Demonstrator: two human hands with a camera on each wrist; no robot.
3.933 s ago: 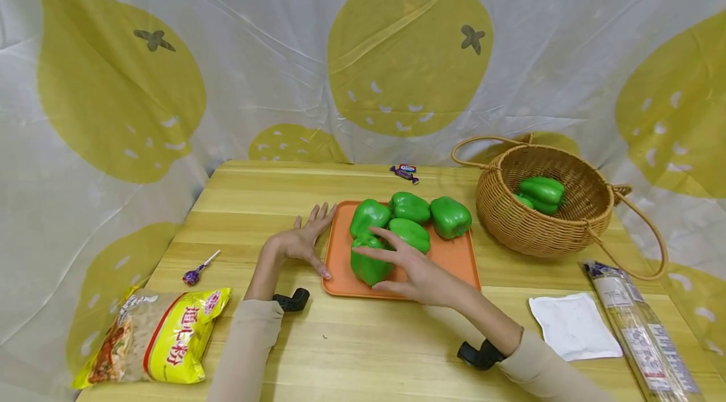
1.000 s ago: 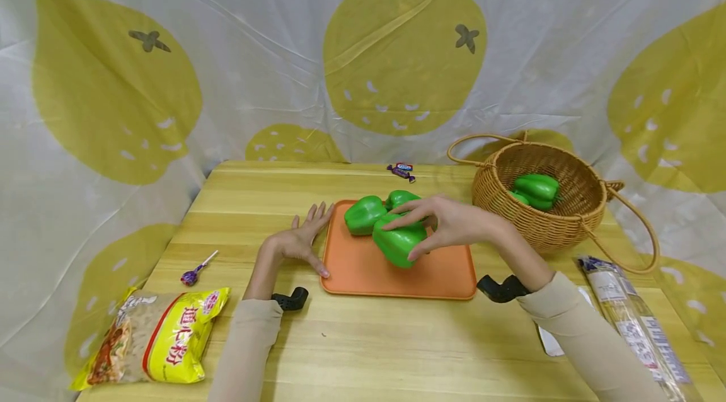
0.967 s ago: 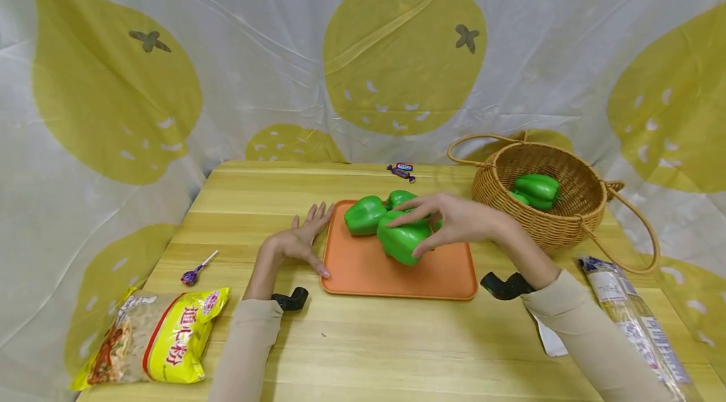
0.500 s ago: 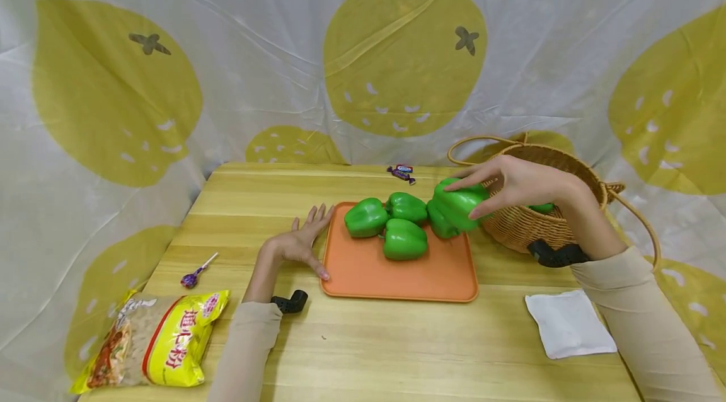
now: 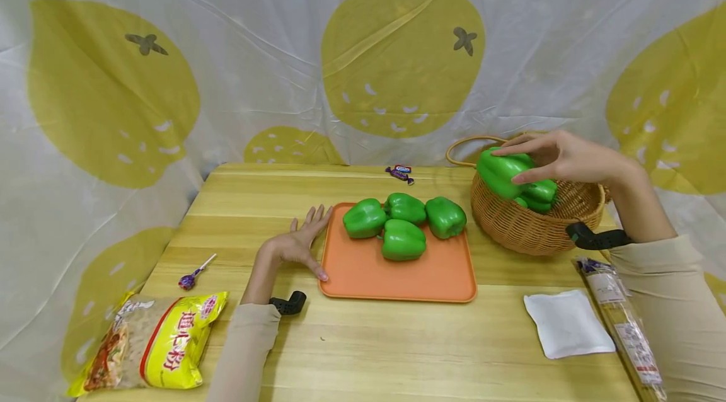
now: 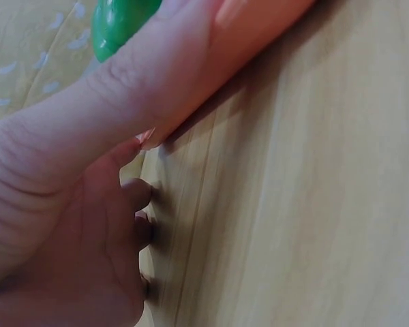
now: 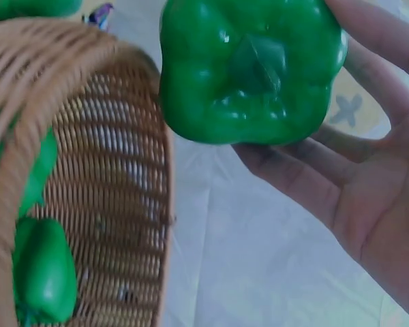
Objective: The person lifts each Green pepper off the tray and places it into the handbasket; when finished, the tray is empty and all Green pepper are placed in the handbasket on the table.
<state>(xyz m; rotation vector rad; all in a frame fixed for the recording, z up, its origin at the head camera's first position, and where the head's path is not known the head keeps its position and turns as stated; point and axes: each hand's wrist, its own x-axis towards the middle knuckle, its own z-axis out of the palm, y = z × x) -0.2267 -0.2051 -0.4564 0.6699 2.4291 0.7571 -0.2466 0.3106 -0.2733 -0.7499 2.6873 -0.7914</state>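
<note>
My right hand grips a green bell pepper above the left rim of the wicker basket. In the right wrist view that held pepper hangs outside the basket's opening, fingers and thumb around its sides. More green peppers lie inside the basket. My left hand rests with spread fingers at the left edge of the orange tray, its thumb on the tray's rim. Several green bell peppers sit on the tray. The left wrist view shows the thumb over the tray's edge.
Left on the wooden table lie a yellow food bag and a lollipop. Wrapped candies are at the back. On the right are a white packet and a long clear package. A patterned curtain hangs behind.
My right hand has lifted a green bell pepper from the tray's front and carried it right, up to the basket. Another pepper on the tray now sits nearer the front. The left hand has stayed put.
</note>
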